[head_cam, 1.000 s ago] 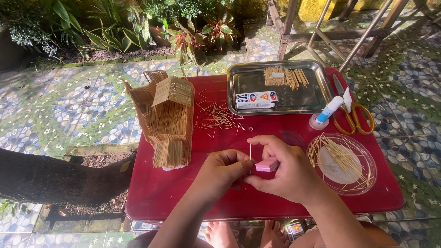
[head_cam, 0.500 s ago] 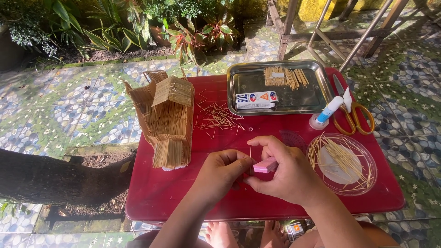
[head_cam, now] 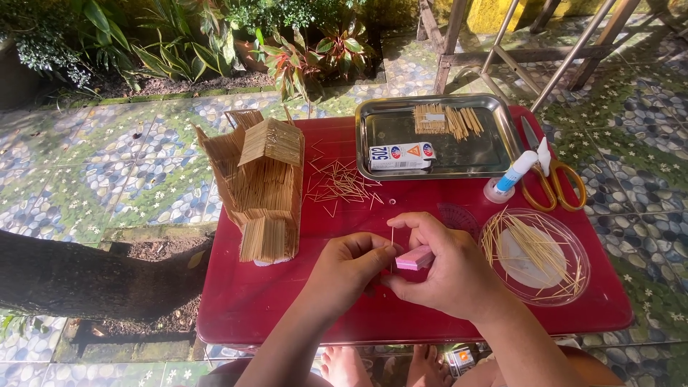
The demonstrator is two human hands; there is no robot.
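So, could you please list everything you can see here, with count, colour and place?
table: one, red, centre, bears everything below
toothpick house: one, tan, left part of table
loose toothpicks: a scatter, tan, between house and tray
metal tray: one, silver, far side of table
toothpick bundles: a few, tan, in the tray
small box: one, white, in the tray
glue bottle: one, white with blue, right of tray
scissors: one, orange handles, far right
clear dish: one, holds toothpicks, right front
plants: several, green and red, beyond table
left hand: fingers pinch an upright toothpick
right hand: holds a pink block
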